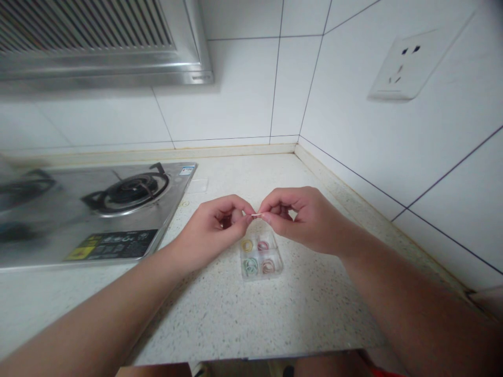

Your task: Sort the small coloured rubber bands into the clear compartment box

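Between my two hands a small pale-pink rubber band (257,214) is held, with the fingertips almost meeting. My left hand (223,220) pinches its left end between thumb and index finger. Its right end sits in the same kind of pinch of my right hand (301,217). Just below the hands, a clear plastic box (261,277) stands on the counter, split into compartments. Yellow bands (247,245), dark pink bands (263,245), green bands (250,266) and brownish-pink bands (268,267) lie in separate compartments. My hands partly hide the box's far end.
A gas stove (133,230) with black burner supports is set into the speckled counter (314,314) on the left. Beside it lie a clear lid (198,185) and a loose yellowish band (185,204). A range hood (188,57) hangs above; a socket (404,65) is on the right wall.
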`<state>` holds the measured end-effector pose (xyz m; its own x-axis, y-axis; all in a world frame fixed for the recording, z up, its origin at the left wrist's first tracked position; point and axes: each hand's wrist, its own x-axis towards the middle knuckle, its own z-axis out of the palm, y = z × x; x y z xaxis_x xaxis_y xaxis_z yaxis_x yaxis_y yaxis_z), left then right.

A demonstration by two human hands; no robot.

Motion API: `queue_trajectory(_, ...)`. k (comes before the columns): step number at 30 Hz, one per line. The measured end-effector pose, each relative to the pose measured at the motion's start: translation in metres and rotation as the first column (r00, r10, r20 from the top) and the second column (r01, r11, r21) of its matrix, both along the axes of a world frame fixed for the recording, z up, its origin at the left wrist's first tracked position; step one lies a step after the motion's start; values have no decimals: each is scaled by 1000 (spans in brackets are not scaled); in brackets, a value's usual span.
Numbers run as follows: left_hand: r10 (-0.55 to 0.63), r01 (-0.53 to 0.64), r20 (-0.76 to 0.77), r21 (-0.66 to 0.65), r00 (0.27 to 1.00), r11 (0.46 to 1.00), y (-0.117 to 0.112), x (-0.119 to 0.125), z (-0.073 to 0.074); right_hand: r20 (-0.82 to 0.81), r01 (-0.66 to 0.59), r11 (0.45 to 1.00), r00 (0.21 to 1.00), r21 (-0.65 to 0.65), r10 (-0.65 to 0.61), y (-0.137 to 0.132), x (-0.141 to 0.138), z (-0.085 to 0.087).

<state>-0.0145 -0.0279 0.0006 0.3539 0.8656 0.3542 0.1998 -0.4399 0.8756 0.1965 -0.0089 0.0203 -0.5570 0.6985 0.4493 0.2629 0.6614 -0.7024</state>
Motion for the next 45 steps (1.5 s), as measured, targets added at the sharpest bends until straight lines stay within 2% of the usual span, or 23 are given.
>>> queue_trajectory(17, -28, 28, -11, 1, 1000, 1000, -1, 1, 3, 14, 9, 1000, 1000, 21, -9, 1, 1, -2)
queue_trajectory(35, -26, 26, 27, -14, 999, 1000, 2, -3, -2, 20, 32, 999, 999, 17, -32, 2, -1, -1)
queue_trajectory(45, 2, 0, 49, -44, 999, 999, 0, -1, 3, -56, 115, 992, 992, 61, -111, 4, 0, 0)
